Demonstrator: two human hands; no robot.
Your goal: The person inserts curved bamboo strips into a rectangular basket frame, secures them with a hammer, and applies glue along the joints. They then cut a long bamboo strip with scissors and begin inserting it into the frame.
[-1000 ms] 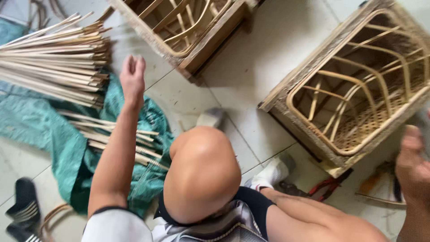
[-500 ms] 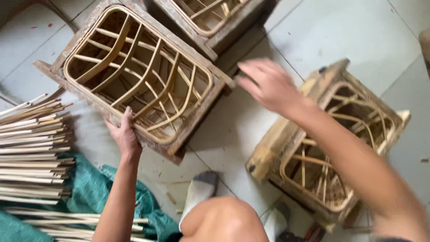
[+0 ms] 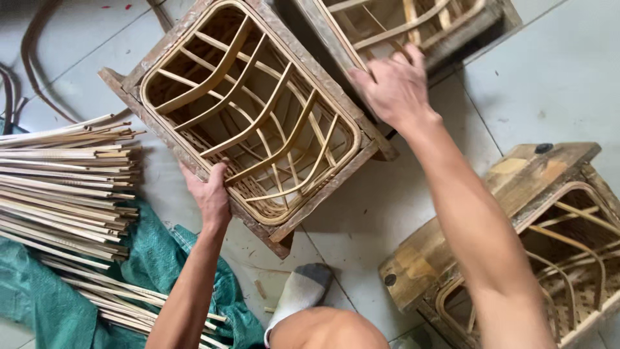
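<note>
Rattan frame (image 3: 258, 123), a wooden box mould with bent cane ribs inside, lies tilted on the tiled floor (image 3: 555, 77) between both hands. Left hand (image 3: 210, 194) grips the frame's near rim, fingers (image 3: 218, 173) curled over the wooden edge and narrow around it, thumb side hidden beneath. Right hand (image 3: 394, 87) rests at the frame's far corner, where it meets a second frame (image 3: 413, 26) just beyond; its fingers are spread fairly wide and laid flat over the wood, and whether they clasp an edge or merely press on it I cannot tell. Handling this well seems to call for keeping the two grips on opposite corners so the box turns as one piece without twisting, and for holding the wooden rim rather than the thin ribs, which look likely to flex or spring out. Left of the left fingers lies a bundle of cane strips (image 3: 64, 181) on a green cloth (image 3: 39, 304), close enough that a swung corner could scatter it. A third frame (image 3: 516, 245) stands below the right forearm, well apart from the fingers. A socked foot (image 3: 300, 294) sits near the held frame's lower corner, and it would be wise to keep it clear when the frame is set down.
</note>
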